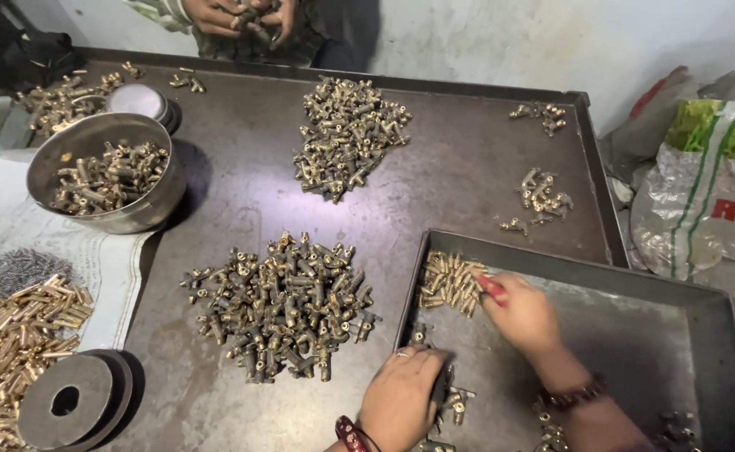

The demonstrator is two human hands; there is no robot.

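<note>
the small brass fittings [451, 281] lie bunched in the far left corner of the dark metal tray [635, 289], and the right hand [520, 311] rests right at their edge, fingers curled together over them; whether it pinches a piece cannot be told. the left hand [402, 395] lies palm down on the tray's near left rim, fingers closed over a dark fitting [456, 403]. it looks like the sorting or gathering step; the next move would call for a careful pinch on one piece. outward on the worktable [468, 167] sit a large near heap [283, 305], a far heap [349, 134], a steel bowl [103, 172] of parts, and another person's hands [246, 18].
</note>
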